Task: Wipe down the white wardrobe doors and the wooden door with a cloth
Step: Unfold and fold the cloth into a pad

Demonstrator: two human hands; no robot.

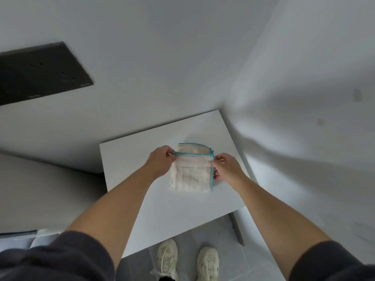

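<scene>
In the head view, the left hand [160, 161] and the right hand [226, 167] each pinch a top corner of the cloth [190, 173] lying on a white tabletop [142, 191] — folding it (probably preparation) — so wiping the doors comes next.

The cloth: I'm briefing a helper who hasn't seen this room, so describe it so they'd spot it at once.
Find the white tabletop set into the corner of the pale walls. On it lies a folded cloth, pinched at either side by the left hand and right hand. Its cream weave and teal stitched border stand out against the plain white surface.
</scene>
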